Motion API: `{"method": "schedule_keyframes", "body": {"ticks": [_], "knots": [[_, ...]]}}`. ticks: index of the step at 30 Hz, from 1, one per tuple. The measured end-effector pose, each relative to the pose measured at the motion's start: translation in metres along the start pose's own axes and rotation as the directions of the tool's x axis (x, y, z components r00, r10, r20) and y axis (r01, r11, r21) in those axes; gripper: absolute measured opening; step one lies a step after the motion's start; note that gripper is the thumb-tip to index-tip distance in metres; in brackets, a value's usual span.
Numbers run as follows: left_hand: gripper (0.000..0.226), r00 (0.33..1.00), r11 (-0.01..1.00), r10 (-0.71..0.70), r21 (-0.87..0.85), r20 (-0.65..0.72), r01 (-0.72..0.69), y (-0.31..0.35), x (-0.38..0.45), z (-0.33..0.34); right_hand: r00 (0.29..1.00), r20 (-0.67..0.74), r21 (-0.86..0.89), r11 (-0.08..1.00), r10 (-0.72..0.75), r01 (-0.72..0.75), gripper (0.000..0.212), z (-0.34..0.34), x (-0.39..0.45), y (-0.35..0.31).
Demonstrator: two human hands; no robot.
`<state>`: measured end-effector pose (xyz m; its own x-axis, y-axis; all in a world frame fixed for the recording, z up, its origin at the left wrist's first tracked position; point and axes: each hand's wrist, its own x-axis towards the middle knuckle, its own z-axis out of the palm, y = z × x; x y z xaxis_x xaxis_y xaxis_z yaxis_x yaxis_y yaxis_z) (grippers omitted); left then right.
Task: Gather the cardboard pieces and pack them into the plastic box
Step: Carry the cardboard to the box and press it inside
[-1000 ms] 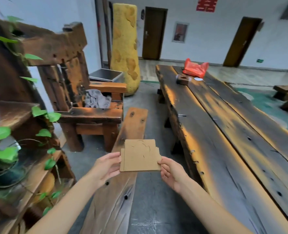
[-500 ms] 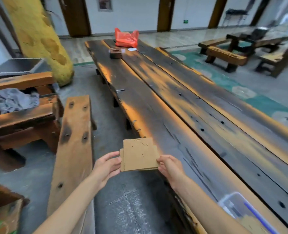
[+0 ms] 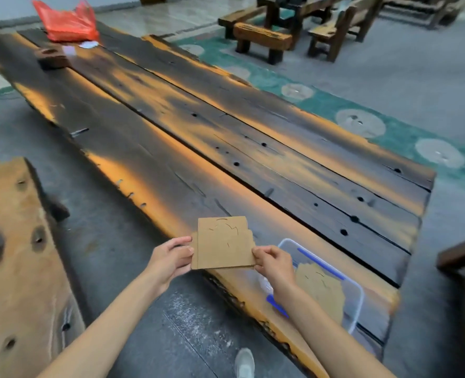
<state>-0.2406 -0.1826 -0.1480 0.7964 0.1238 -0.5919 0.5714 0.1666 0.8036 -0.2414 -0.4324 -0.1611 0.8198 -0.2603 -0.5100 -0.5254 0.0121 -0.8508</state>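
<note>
A small stack of brown cardboard pieces (image 3: 223,242) with curved cut lines is held flat in front of me. My left hand (image 3: 170,259) pinches its left edge and my right hand (image 3: 273,264) pinches its right edge. The clear plastic box (image 3: 358,301) with blue strips stands on the near end of the long dark wooden table (image 3: 226,137), just right of and below my right hand. More cardboard pieces (image 3: 320,287) lie inside it. My right forearm hides part of the box.
A wooden bench (image 3: 21,257) runs along the left. A red plastic bag (image 3: 65,21) and a small wooden block (image 3: 52,56) sit at the table's far end. Benches and chairs (image 3: 261,39) stand beyond on a green rug. My shoe (image 3: 244,362) shows on the grey floor.
The view has swung right and down, from the bench and chair to the table's near end. The plastic box has come fully into view. Both hands still hold the cardboard stack.
</note>
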Motion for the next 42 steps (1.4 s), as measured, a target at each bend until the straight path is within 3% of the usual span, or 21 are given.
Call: {"method": "schedule_keyframes", "body": {"ticks": [7,13,21,25,32,35,39,42], "knots": [[0.029,0.990,0.986,-0.064,0.160,0.123,0.044,-0.012,0.023,0.079,0.986,-0.022,0.232,0.960,0.164,-0.155,0.005,-0.077,0.013,0.022],[0.029,0.977,0.941,-0.097,0.336,0.190,0.028,-0.022,0.035,0.136,0.976,-0.041,0.274,0.941,0.215,-0.196,0.010,-0.136,0.022,0.040],[0.030,0.945,0.763,-0.098,0.634,0.311,-0.129,-0.059,0.044,0.206,0.955,-0.159,-0.155,0.950,0.248,-0.273,0.010,-0.202,0.025,0.077],[0.029,0.946,0.646,-0.070,0.738,0.315,-0.198,-0.076,0.043,0.228,0.957,-0.206,-0.417,0.866,0.205,-0.276,0.011,-0.211,0.020,0.082],[0.029,0.943,0.515,-0.054,0.818,0.329,-0.257,-0.088,0.045,0.239,0.980,-0.154,-0.733,0.650,0.128,-0.200,0.021,-0.205,0.020,0.082],[0.027,0.933,0.469,-0.048,0.832,0.358,-0.295,-0.086,0.047,0.241,0.981,-0.151,-0.805,0.560,0.124,-0.194,0.036,-0.200,0.019,0.082],[0.033,0.916,0.387,-0.088,0.861,0.392,-0.331,-0.083,0.054,0.243,0.978,-0.156,-0.855,0.478,0.138,-0.203,0.019,-0.198,0.020,0.079],[0.055,0.887,0.390,-0.160,0.853,0.433,-0.346,-0.080,0.061,0.246,0.986,-0.168,-0.885,0.437,0.019,-0.159,0.017,-0.198,0.023,0.068]]}}
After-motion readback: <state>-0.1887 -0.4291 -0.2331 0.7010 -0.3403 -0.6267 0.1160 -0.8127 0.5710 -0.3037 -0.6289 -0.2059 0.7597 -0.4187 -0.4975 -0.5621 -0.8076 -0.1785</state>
